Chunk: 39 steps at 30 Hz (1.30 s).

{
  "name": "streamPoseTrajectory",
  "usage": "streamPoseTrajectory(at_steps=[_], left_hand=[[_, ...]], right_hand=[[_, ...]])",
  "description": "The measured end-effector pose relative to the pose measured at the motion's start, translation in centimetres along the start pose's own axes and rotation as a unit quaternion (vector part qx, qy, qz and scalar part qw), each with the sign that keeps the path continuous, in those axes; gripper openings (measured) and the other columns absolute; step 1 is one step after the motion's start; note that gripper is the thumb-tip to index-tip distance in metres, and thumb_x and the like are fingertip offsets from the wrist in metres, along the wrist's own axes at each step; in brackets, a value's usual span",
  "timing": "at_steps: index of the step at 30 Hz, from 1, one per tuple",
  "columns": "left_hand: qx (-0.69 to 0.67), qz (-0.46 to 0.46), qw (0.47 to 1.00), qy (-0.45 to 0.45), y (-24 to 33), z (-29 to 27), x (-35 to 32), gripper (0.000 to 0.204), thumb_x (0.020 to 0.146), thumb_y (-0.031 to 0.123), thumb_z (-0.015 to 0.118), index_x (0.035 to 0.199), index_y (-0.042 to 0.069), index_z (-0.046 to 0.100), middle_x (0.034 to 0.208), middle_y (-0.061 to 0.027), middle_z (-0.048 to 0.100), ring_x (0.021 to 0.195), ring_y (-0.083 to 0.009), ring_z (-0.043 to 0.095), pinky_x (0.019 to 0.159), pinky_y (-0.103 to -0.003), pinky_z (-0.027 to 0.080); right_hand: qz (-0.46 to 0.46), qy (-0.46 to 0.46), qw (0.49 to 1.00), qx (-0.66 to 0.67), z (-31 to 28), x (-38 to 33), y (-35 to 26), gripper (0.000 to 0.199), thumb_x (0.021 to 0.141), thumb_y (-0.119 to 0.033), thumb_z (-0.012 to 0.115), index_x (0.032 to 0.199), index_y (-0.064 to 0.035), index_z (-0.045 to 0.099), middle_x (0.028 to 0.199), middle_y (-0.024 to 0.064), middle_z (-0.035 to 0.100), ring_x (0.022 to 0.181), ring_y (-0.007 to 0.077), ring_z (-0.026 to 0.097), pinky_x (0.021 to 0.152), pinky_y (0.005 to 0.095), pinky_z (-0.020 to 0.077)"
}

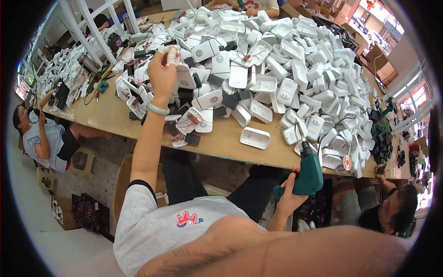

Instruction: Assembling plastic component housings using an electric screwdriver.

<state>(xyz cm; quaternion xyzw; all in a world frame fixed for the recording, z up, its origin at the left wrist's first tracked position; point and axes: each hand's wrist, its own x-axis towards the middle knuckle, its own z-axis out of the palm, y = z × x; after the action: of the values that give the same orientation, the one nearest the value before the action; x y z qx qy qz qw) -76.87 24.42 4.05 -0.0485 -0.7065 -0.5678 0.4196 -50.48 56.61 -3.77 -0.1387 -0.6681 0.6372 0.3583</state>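
Note:
My left hand (162, 76), reached out over the pile on the table, has its fingers closed on a white plastic casing (186, 77). White wrapping covers some of its fingertips, and the casing is partly blurred. At the front edge of the table my right hand (290, 196) is wrapped round the handle of a green pistol-shaped soldering gun (308, 177). Its thin metal tip points up toward the white shells. Below my left hand lies an opened casing with red wires (194, 121). A single white shell (255, 138) rests hollow side up near the edge.
A big heap of white shells (300, 60) covers much of the wooden table (221, 150). Black blocks (229, 99) lie among them. Another green tool (102, 87) is at the left. People sit at left (48, 143) and right (392, 207); white metal posts (90, 34) rise at the left.

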Motion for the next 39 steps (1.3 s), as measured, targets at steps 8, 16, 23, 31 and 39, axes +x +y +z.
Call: streamPoseTrajectory(at_steps=[8,16,23,31,39], left_hand=[[-0.280,-0.209,0.936,-0.050,-0.2,0.7,3.7,0.016,0.099,0.012,0.055,0.107,-0.001,0.061,0.097,-0.0086,0.069,0.085,-0.0160,0.067,0.078,-0.028,0.054],[-0.332,-0.094,0.928,-0.139,3.5,2.0,-0.3,0.016,0.097,0.011,0.058,0.106,0.000,0.066,0.083,0.0002,0.063,0.066,-0.0037,0.048,0.061,-0.021,0.041],[-0.089,0.021,0.971,-0.219,3.5,5.4,-12.6,0.013,0.091,0.003,0.063,0.103,0.004,0.070,0.085,-0.0023,0.062,0.066,-0.0064,0.055,0.055,-0.022,0.043],[0.123,0.151,0.914,-0.357,0.0,8.8,-23.4,0.018,0.084,0.005,0.068,0.102,0.002,0.067,0.092,-0.0161,0.063,0.075,-0.0348,0.062,0.062,-0.040,0.050],[0.266,0.027,0.886,-0.378,-1.2,11.0,-24.4,0.012,0.079,0.007,0.066,0.087,-0.001,0.062,0.090,-0.0166,0.059,0.089,-0.0371,0.058,0.072,-0.047,0.047]], right_hand=[[0.013,-0.007,1.000,0.001,0.0,-0.2,-0.3,0.021,0.093,-0.006,0.063,0.111,0.0053,0.059,0.102,0.0116,0.066,0.056,0.0067,0.049,0.050,0.0207,0.0388],[0.028,-0.002,1.000,-0.013,-0.4,0.0,0.4,0.020,0.093,-0.003,0.062,0.110,0.0051,0.059,0.101,0.0113,0.066,0.055,0.0065,0.048,0.051,0.0215,0.0395],[0.107,-0.057,0.992,-0.029,-1.3,-1.0,4.1,0.026,0.089,0.000,0.065,0.114,0.0025,0.059,0.105,0.0109,0.067,0.060,0.0067,0.055,0.051,0.0214,0.0458],[0.123,-0.093,0.984,-0.089,-2.9,-1.8,8.2,0.021,0.083,-0.009,0.077,0.092,0.0027,0.062,0.085,0.0045,0.063,0.076,0.0121,0.058,0.067,0.0243,0.0460],[0.050,-0.129,0.979,-0.153,-1.5,-0.4,9.8,0.021,0.081,-0.007,0.077,0.095,0.0025,0.064,0.089,0.0104,0.065,0.077,0.0192,0.062,0.070,0.0277,0.0489]])
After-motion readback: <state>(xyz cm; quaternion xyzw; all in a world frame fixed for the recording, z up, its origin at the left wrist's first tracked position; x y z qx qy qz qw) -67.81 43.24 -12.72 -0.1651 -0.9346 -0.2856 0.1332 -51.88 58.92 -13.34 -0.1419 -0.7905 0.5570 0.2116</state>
